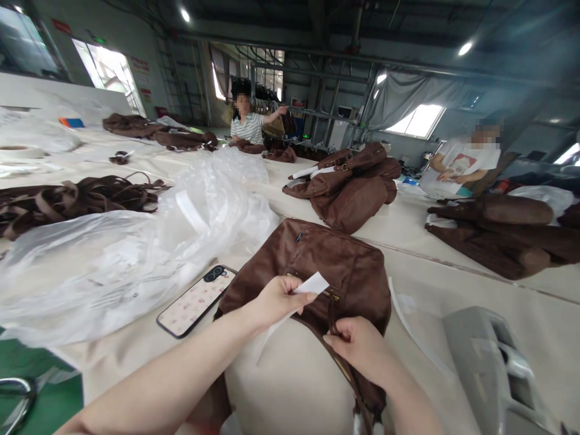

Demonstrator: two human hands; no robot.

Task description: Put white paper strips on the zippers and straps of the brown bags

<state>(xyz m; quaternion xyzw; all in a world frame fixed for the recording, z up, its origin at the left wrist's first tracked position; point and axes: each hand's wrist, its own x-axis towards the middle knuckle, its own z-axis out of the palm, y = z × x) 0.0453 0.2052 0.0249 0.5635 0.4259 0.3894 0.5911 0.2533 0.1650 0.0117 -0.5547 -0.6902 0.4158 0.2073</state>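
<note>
A brown bag [348, 260] lies on the table right in front of me, its zipped side and handle toward me. My left hand [283, 299] is over the bag, thumb and fingers closed on a white paper strip [313, 283] whose tail hangs down below the hand. At the bag's near right side my right hand [356, 341] pinches the thin brown strap [332, 314]. A phone in a flowered case [194, 302] lies just left of the bag.
Crumpled clear plastic bags [136, 260] and a heap of brown straps [77, 199] cover the left side. Stacked brown bags [348, 187] lie beyond, with more bags [502, 235] at right. A grey tape dispenser [489, 362] stands near right. Two people work across the table.
</note>
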